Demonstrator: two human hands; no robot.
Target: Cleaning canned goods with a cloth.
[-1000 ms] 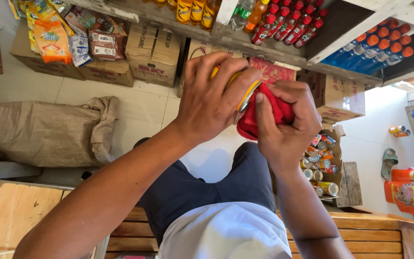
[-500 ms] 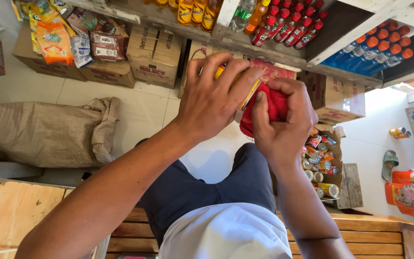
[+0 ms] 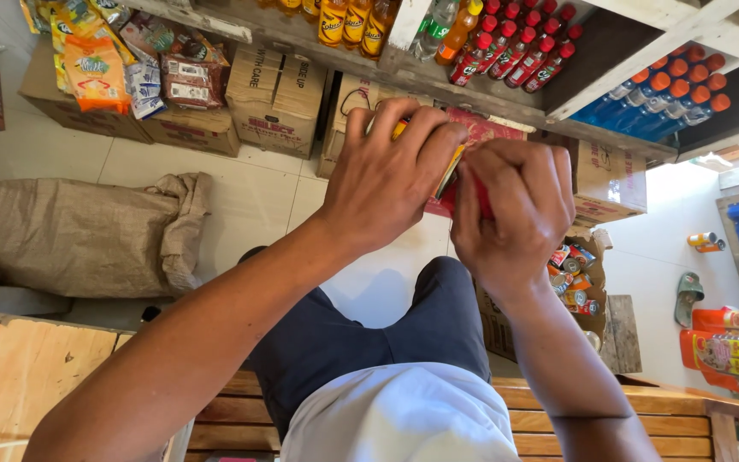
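My left hand [image 3: 391,180] is curled over a yellow packet [image 3: 450,168], of which only a thin edge shows between the fingers. My right hand [image 3: 511,210] is pressed against it and is closed on a red packet [image 3: 481,195] that is mostly hidden by the fingers. Both hands are raised together above my lap, in front of a low shelf [image 3: 438,81]. My dark trousers [image 3: 361,342] and white shirt [image 3: 399,423] show below the hands.
A stuffed burlap sack [image 3: 79,235] lies on the tiled floor at left. Cardboard boxes [image 3: 275,98] and snack packets [image 3: 96,68] line the wall under the shelf of bottles [image 3: 515,51]. A carton of cans [image 3: 575,274] stands at right. A wooden bench [image 3: 652,419] is under me.
My right hand's fingers have folded further over the red packet, which shows much less than before. Both hands stay pressed together in about the same place.
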